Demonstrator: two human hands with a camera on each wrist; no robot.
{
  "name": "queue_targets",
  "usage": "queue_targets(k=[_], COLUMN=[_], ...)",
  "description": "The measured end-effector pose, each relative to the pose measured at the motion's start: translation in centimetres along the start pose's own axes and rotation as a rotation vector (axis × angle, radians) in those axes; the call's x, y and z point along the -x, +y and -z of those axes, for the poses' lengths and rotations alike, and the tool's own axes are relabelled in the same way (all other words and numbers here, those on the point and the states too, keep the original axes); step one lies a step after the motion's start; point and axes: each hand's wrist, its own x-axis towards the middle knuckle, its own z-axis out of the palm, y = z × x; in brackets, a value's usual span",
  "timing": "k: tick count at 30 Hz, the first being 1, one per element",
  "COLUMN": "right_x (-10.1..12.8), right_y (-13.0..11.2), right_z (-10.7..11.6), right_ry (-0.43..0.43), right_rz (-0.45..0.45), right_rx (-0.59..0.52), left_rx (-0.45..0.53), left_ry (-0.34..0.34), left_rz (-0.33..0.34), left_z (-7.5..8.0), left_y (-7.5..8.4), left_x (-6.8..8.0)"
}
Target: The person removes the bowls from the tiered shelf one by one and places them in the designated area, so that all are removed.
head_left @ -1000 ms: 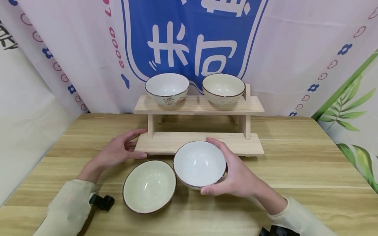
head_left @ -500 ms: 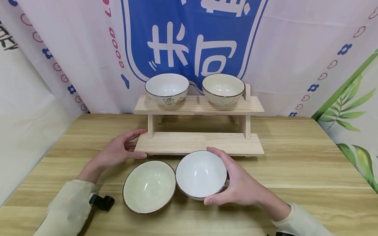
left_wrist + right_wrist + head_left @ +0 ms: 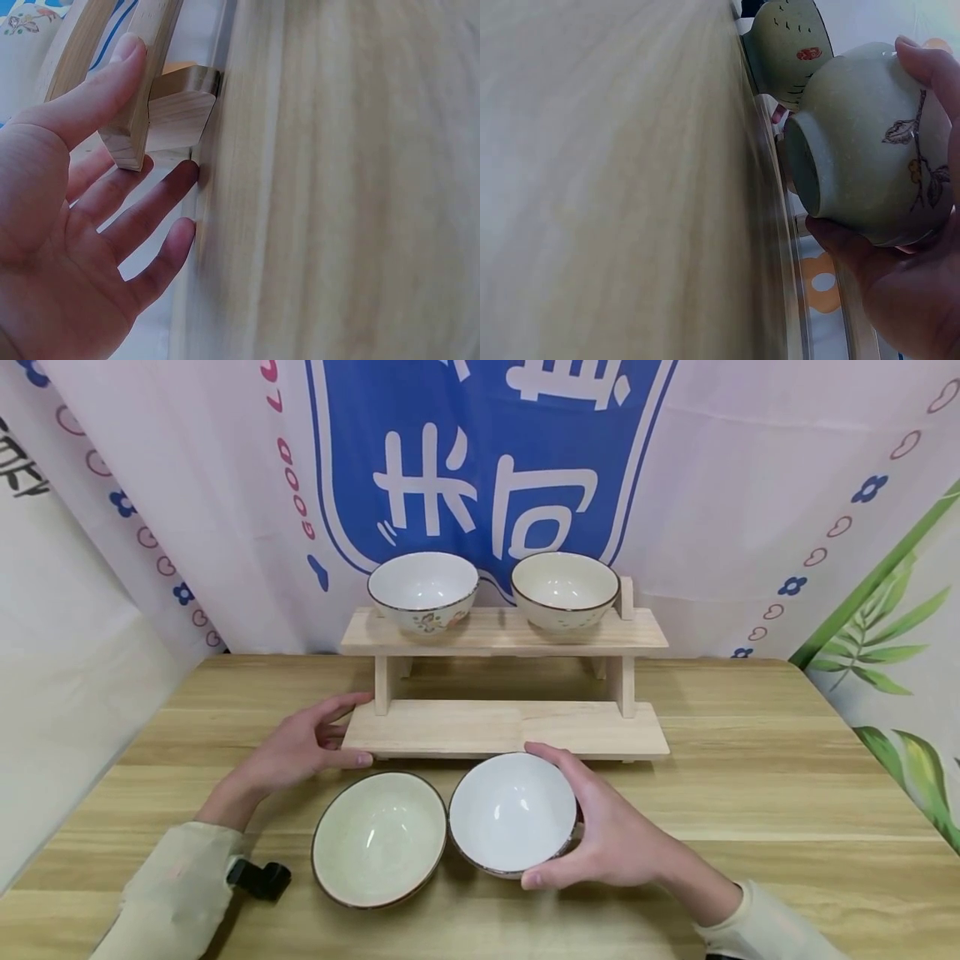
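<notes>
White bowl (image 3: 513, 814): pinched in right grip (image 3: 603, 831), off the rack's (image 3: 487, 727) front edge.
Rack: two bowls (image 3: 422, 583) (image 3: 564, 583) shelved, left grip (image 3: 292, 747) spread against it.
Green bowl (image 3: 381, 839): on the surface (image 3: 750, 760); work seems halfway.

Pale two-tier wooden stand (image 3: 480, 725) on brown wooden table (image 3: 787, 777), on its upper tier round white-lined ceramic bowl (image 3: 423, 589) left of round cream ceramic bowl (image 3: 566, 589), before the stand round pale-green ceramic bowl (image 3: 379, 841) just left of second round white-lined ceramic bowl (image 3: 513, 812) in right hand (image 3: 603, 837)
</notes>
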Motion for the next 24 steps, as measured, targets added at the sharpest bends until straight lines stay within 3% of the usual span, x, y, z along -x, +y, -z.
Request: queue_targets(k=[11, 18, 24], right_x=[0.1, 0.1, 0.1], right_y=[0.2, 0.3, 0.3], right_z=[0.2, 1.0, 1.3], right_ry=[-0.035, -0.083, -0.103], right_rz=[-0.019, 0.031, 0.005], right_rx=[0.079, 0.124, 0.132], left_rx=[0.000, 0.003, 0.007], left_ry=[0.003, 0.005, 0.003], left_rz=[-0.016, -0.027, -0.022], left_z=[0.0, 0.0, 0.0], left_y=[0.0, 0.0, 0.0], left_x=[0.1, 0.1, 0.1])
